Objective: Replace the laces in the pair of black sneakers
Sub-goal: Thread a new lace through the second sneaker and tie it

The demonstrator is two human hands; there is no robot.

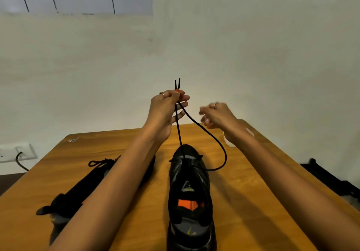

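Left hand [165,106], centre of frame, pinches both ends of the black lace [212,137] w/ thumb and forefinger; the two tips stick up above the fingers. Both strands run down to the toe-end eyelets of the black sneaker [190,188], which stands upright at lower centre, toe pointing away, orange patch inside. One strand is near straight, the other bows out to the right and loops back in at the shoe's side.

Right hand [214,115], just right of the lace, is blurred, fingers loosely curled, holding nothing.

Second sneaker [81,192] lies at lower left, partly under the left forearm.

Wooden table [253,192]: far edge near the hands, bare wood right of the shoe. Wall socket [21,152] w/ cable at left edge.
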